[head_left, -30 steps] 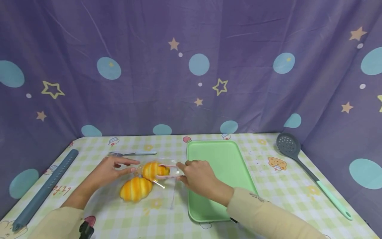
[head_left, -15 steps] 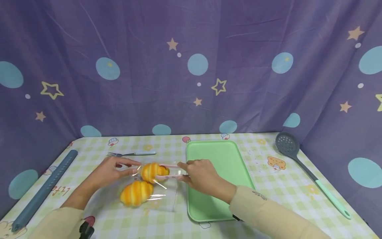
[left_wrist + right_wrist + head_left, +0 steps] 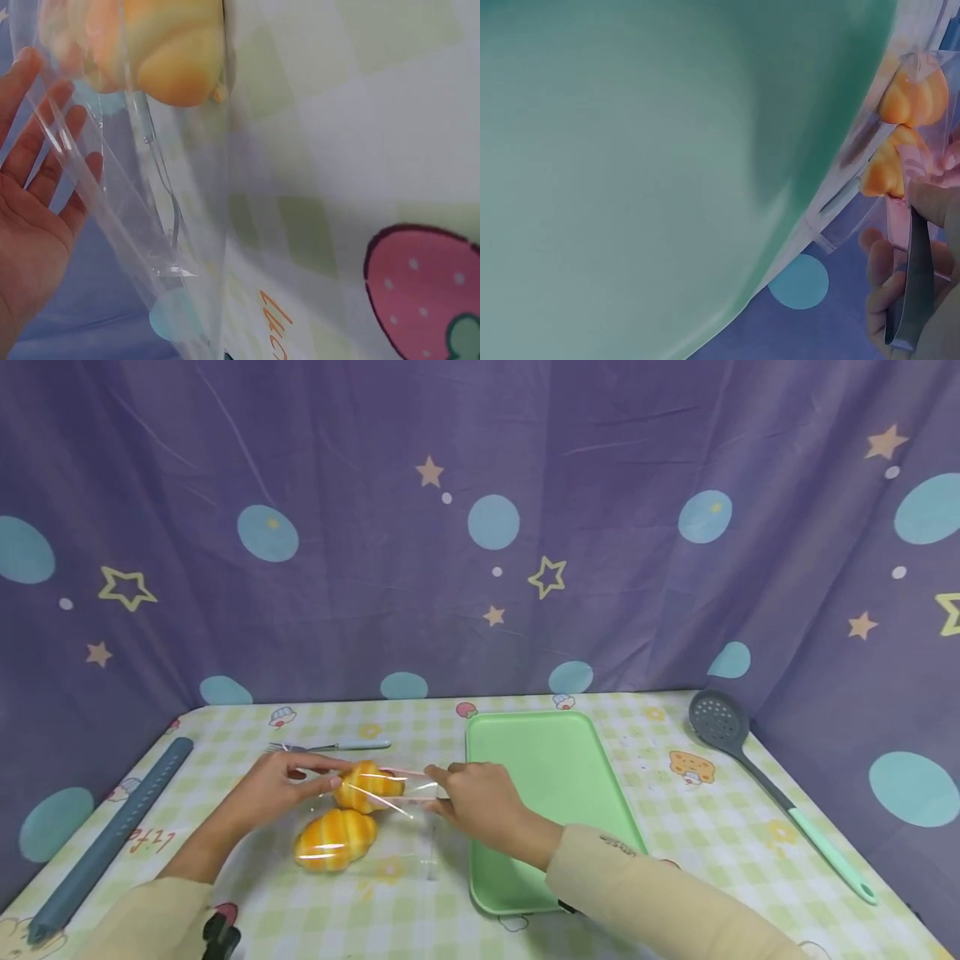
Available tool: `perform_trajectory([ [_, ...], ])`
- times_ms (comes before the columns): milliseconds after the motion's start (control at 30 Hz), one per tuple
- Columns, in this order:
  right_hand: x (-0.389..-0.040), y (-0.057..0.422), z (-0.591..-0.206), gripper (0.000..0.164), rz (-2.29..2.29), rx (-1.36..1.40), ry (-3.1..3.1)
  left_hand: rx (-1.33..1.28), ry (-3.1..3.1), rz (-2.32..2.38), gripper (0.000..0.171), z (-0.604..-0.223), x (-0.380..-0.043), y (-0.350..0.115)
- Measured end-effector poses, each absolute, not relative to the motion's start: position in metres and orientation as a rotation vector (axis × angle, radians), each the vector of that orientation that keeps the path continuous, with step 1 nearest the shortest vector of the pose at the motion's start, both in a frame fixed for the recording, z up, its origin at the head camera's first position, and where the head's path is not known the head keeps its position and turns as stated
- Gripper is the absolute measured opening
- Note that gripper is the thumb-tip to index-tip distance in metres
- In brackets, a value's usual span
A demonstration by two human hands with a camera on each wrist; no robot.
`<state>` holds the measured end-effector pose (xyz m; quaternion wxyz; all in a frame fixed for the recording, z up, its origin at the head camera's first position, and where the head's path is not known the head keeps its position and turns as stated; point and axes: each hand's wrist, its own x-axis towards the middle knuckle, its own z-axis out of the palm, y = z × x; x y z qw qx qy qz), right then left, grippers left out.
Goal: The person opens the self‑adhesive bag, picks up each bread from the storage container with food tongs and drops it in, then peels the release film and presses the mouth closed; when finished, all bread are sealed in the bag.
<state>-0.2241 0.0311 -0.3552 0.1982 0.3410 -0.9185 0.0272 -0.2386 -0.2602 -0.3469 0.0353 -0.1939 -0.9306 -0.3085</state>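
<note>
In the head view my right hand (image 3: pixel 480 802) grips tongs (image 3: pixel 915 292) with pink tips and a metal handle. Their tips lie around a yellow-orange toy bread roll (image 3: pixel 366 787) within a clear plastic bag (image 3: pixel 408 856). My left hand (image 3: pixel 277 789) holds the bag at the roll's left end between thumb and index finger. The left wrist view shows its other fingers (image 3: pixel 56 161) loosely bent behind the film. A second toy bread roll (image 3: pixel 335 841) lies just nearer to me, with shiny film over it.
A light green tray (image 3: pixel 543 752) lies right of the bag, under my right forearm. Behind the left hand is a fork (image 3: pixel 360 744). A blue-grey ruler-like strip (image 3: pixel 112 839) runs along the left edge, a slotted skimmer (image 3: pixel 738 735) along the right. A purple curtain (image 3: pixel 480 635) closes off the back.
My right hand and the tongs have moved left, bringing the gripped roll up to the left fingers. The bag's film has shifted over the nearer roll. The left hand stays almost in place.
</note>
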Motion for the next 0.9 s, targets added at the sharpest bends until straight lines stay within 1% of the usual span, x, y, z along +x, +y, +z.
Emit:
perform_trajectory([
  [200, -0.227, 0.026, -0.356, 0.045, 0.116, 0.95, -2.637, -0.564, -2.862, -0.935, 0.026, -0.348, -0.238, -0.264],
  [333, -0.226, 0.03, -0.352, 0.049, 0.143, 0.941, -2.703, -0.551, -2.862, -0.921, 0.028, -0.349, -0.238, -0.266],
  [433, -0.226, 0.035, -0.349, 0.049, 0.16, 0.939, -2.742, -0.534, -2.872, -0.914, 0.03, -0.351, -0.238, -0.267],
  [600, -0.23, 0.037, -0.349, 0.043, 0.216, 0.943, -2.759, -0.517, -2.884, -0.932, 0.029, -0.354, -0.239, -0.267],
  [900, -0.234, 0.033, -0.352, 0.026, 0.33, 0.939, -2.661, -0.532, -2.882, -0.922, 0.029, -0.354, -0.24, -0.268],
])
